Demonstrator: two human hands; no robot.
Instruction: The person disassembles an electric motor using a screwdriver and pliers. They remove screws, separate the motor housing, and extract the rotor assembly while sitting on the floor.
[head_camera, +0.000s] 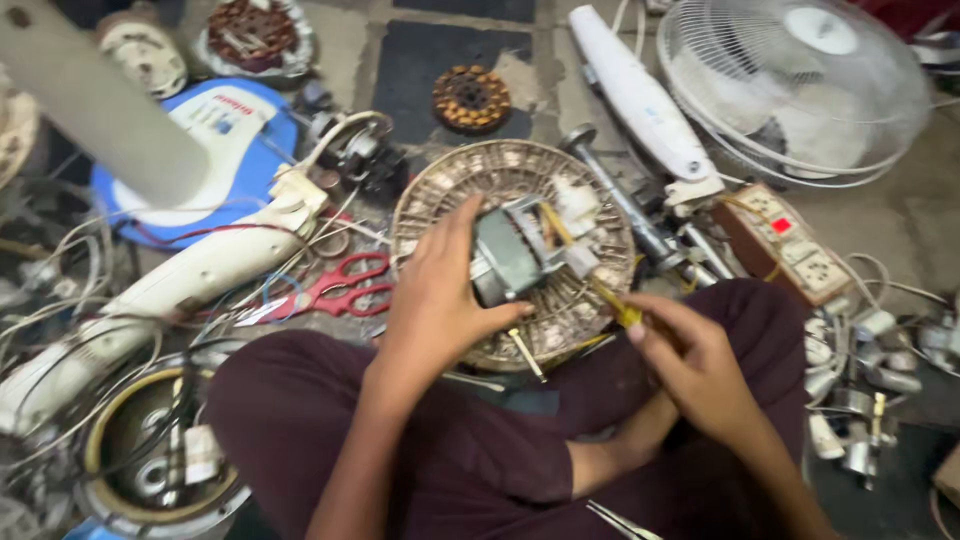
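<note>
Left hand (440, 300) grips grey fan motor (515, 255) over round grille (440, 190); right hand (690, 360) pinches yellow-handled tool (600, 295), probably screwdriver, tip at motor.

The left hand (435, 290) hides the near-left side of the grey fan motor (515, 255). The right hand (690, 360) covers the yellow screwdriver (590, 280) handle. The white fan (800, 85) at far right is cut off.

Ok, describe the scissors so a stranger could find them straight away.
Start at the round dusty fan guard lying on the floor ahead of the person's knees. Just left of its rim, beyond the left hand, lie the scissors among white cables. Their bright red handles stand out from the grey and white clutter.
</note>
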